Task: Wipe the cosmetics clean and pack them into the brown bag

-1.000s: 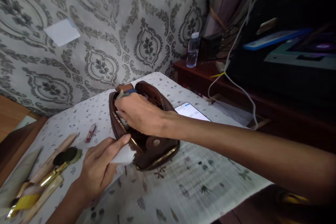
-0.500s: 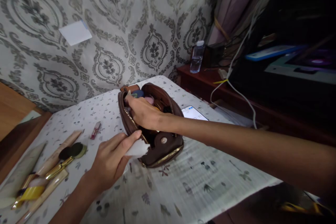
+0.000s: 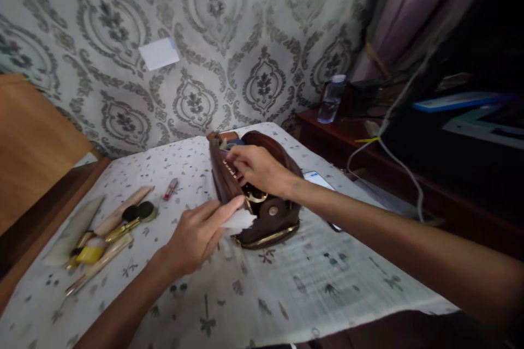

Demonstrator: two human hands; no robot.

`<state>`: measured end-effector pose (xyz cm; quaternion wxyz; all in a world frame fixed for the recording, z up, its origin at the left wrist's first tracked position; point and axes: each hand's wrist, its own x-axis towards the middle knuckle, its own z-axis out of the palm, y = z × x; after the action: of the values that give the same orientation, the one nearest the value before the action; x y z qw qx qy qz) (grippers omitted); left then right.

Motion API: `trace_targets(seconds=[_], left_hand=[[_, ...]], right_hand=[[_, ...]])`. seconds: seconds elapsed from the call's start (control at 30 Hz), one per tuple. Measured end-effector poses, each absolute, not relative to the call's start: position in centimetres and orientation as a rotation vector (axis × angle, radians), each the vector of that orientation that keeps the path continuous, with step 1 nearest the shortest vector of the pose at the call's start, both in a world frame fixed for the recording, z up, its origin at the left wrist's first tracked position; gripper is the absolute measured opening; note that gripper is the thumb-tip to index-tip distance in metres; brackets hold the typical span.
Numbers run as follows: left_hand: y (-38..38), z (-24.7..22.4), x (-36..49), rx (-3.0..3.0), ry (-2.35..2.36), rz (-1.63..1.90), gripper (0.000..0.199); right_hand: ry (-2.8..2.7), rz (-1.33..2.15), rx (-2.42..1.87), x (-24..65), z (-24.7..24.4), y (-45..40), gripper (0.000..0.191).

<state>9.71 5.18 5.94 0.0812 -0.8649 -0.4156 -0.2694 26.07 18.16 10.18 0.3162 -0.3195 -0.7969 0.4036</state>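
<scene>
A brown zippered bag (image 3: 229,185) lies unzipped on the cloth-covered table, with dark and coloured items inside it. My left hand (image 3: 200,232) pinches a torn white tissue (image 3: 239,221) between thumb and fingers, right against the near left edge of the bag. Over the bag's opening, my right hand (image 3: 262,169) has its fingers curled beside the left zipper edge. Whatever those fingers hold, if anything, is hidden. Under the right wrist a yellowish curved item (image 3: 257,196) shows inside the bag.
Cosmetics lie to the left: a pale tube (image 3: 77,229), a yellow-banded jar (image 3: 90,251), a dark round container (image 3: 146,210) and a small pink-red tube (image 3: 171,189). A phone (image 3: 318,179) lies right of the bag. A water bottle (image 3: 331,99) stands on the red-brown desk.
My right hand has drawn back slightly from the far left end of the bag, its fingers now curled. The left hand keeps the tissue by the bag. The view has shifted left.
</scene>
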Motion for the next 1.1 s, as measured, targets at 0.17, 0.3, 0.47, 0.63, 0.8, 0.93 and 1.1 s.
trace_targets(seconds=[0.17, 0.3, 0.47, 0.63, 0.8, 0.93, 1.1], left_hand=[[3.5, 4.8, 8.8, -2.59, -1.298, -0.806, 0.041], [1.4, 3.7, 6.7, -2.579, -1.517, -0.766, 0.037], [-1.5, 2.3, 3.8, -2.464, -1.794, -0.861, 0.032], [-3.5, 1.0, 0.0, -2.143, -2.115, -0.825, 0.031], [-5.6, 0.8, -4.8, -1.695, -2.35, -0.489, 0.033], [-8.1, 0.7, -7.1, -1.459, -2.472, -0.127, 0.031], [-9.4, 0.3, -7.6, -1.399, -2.56, 0.092, 0.03]], right_hand=[[-1.929, 0.992, -0.78, 26.7, 10.8, 17.2, 0.012], [-1.84, 0.736, -0.635, 27.1, 11.1, 13.3, 0.014], [-2.106, 0.741, -0.329, 24.7, 8.5, 7.4, 0.016], [-2.434, 0.842, -0.29, 19.8, 3.3, 6.0, 0.024], [-2.565, 0.69, -0.521, 16.5, -0.8, 7.0, 0.032], [-2.578, 0.684, -0.618, 15.5, -2.1, 7.4, 0.031], [-2.58, 0.674, -0.624, 14.6, -2.2, 7.2, 0.03]])
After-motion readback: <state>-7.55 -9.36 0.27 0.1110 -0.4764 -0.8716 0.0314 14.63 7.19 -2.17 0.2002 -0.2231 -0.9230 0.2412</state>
